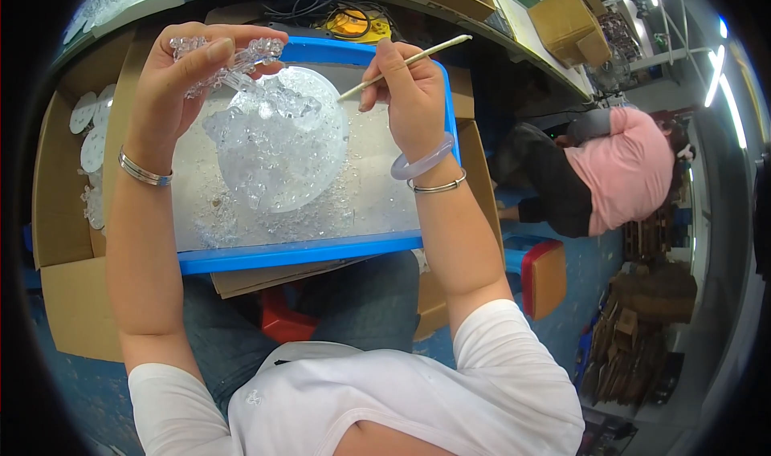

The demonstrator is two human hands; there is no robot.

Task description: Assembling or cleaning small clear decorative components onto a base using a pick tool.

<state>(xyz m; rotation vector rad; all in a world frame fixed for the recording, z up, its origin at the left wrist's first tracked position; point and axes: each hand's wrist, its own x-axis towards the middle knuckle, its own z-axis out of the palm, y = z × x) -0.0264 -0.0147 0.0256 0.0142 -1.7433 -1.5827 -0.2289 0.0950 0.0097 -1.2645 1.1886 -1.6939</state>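
Note:
My left hand (173, 83) is closed around a branching cluster of transparent plastic pieces (261, 53), held up at the left over a blue-rimmed tray (321, 251). In my right hand (414, 95) a thin pale stick (438, 47) is pinched between thumb and fingers, its lower end pointing down and left toward the tray. Under both hands a whitish round plate (331, 147) lies in the tray. A heap of transparent plastic pieces (269, 155) rests on the plate. Small transparent bits (293, 227) are scattered around it.
At the left, an open cardboard box (60, 175) holds white perforated discs (93, 147). Black cables (309, 10) and a yellow object (349, 24) lie beyond the tray. A person in a pink top (622, 171) bends at the right, near a red-and-tan stool (544, 279).

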